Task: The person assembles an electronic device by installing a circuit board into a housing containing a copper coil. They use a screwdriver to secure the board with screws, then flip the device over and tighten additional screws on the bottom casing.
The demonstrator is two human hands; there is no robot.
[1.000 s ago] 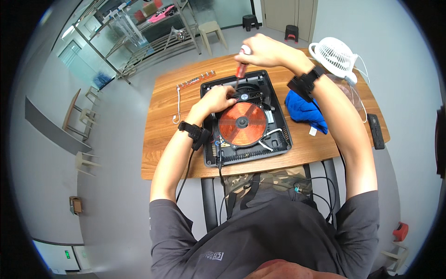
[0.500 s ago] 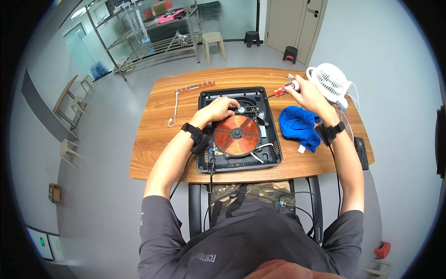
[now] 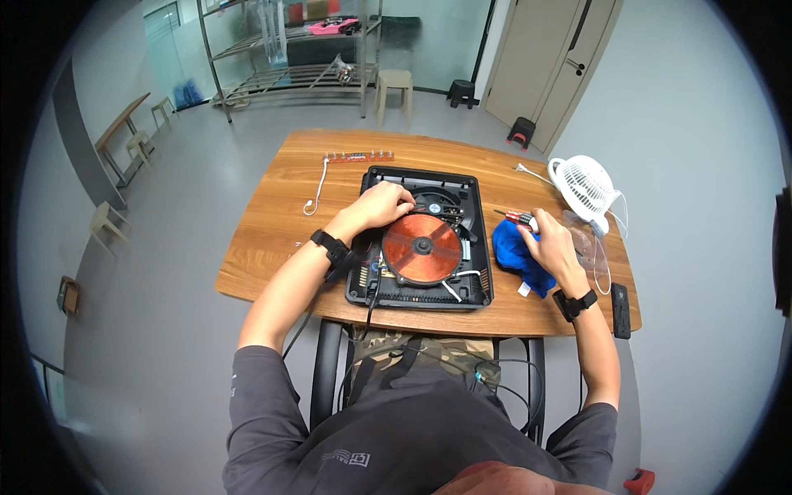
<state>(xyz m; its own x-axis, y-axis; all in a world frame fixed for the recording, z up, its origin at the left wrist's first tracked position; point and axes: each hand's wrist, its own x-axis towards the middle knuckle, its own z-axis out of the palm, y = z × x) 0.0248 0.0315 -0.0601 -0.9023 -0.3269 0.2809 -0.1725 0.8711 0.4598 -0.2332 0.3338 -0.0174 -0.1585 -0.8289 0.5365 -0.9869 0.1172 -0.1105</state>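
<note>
An opened induction cooker (image 3: pixel 360 276) lies on the table, its black housing showing a round copper coil (image 3: pixel 410 241) and a black cooling fan (image 3: pixel 435 209). My left hand (image 3: pixel 384 204) rests over its upper left part, between coil and fan. The fingers are drawn together, and what they pinch, if anything, is hidden. In my right hand (image 3: pixel 553 245) is a red and white screwdriver (image 3: pixel 521 218), its tip pointing left toward the housing but apart from it. That hand is over a crumpled blue cloth (image 3: pixel 513 250) right of the cooker.
A small white fan (image 3: pixel 587 186) with a cable stands at the table's right. Near the right edge lies a black oblong object (image 3: pixel 621 311). A strip with several knobs (image 3: pixel 360 157) and a white lead sits at the far left. Dark cables run by my lap.
My right hand has come down and nearer with the screwdriver, from beside the housing's far right corner to the blue cloth. My left fingers have pulled back left off the fan and closed together.
</note>
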